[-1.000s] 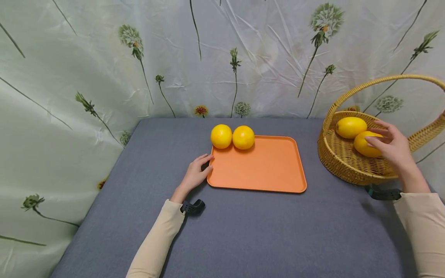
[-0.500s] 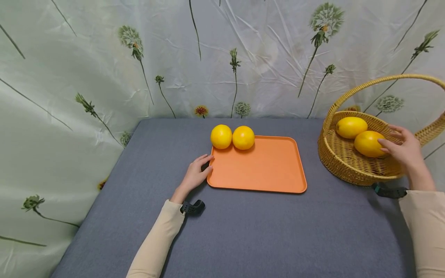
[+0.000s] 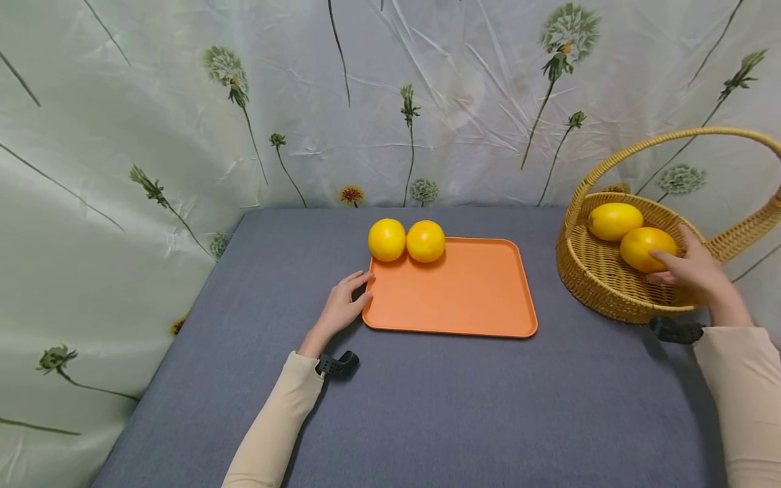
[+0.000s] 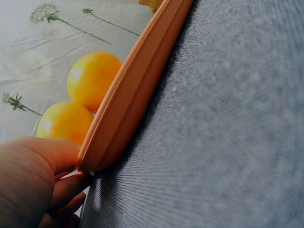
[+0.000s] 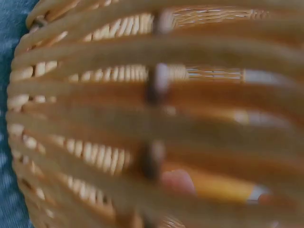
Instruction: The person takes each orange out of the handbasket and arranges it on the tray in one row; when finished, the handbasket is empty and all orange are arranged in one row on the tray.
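Wicker basket wall hides right hand's grip on the near orange; unclear.

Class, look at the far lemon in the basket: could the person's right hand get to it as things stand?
Probably yes. The right hand is already inside the basket, fingers on the near lemon; the far lemon lies just beyond, uncovered, and the handle arches well above.

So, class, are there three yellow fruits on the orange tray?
No, only two yellow fruits sit on the orange tray.
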### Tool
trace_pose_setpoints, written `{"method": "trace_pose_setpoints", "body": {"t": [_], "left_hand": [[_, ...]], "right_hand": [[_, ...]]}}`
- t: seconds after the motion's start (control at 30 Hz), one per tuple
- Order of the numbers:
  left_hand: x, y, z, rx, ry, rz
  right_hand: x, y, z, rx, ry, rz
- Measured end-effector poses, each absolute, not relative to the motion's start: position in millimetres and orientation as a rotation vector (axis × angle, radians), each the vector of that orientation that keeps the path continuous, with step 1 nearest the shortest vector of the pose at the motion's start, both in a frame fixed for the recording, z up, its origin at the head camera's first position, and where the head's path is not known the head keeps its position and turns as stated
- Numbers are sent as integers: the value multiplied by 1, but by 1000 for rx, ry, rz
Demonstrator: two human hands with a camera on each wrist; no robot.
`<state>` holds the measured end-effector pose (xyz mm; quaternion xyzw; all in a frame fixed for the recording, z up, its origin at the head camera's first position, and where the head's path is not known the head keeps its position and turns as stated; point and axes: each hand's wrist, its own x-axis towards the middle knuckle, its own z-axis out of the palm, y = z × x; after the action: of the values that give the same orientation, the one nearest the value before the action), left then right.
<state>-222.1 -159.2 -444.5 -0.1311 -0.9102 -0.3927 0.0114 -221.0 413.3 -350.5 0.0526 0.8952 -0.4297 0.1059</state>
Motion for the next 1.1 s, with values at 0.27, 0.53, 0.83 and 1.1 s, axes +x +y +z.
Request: {"method": "trace_pose_setpoints", "body": {"t": [0.27, 0.53, 0.83, 1.1], "left_hand": [[-221, -158, -445, -411, -2835, -1221], [-221, -160, -445, -403, -2832, -1234], [-221, -160, -443, -414, -2821, -1238], [-221, -159, -442, -412, -2843, -1227]], "right_hand": [[-234, 418, -367, 136, 2470, -1478], [-236, 414, -373, 162, 2665, -1448], [-233, 406, -373, 165, 2860, -1303], [-229, 402, -374, 189, 2932, -1246]]}}
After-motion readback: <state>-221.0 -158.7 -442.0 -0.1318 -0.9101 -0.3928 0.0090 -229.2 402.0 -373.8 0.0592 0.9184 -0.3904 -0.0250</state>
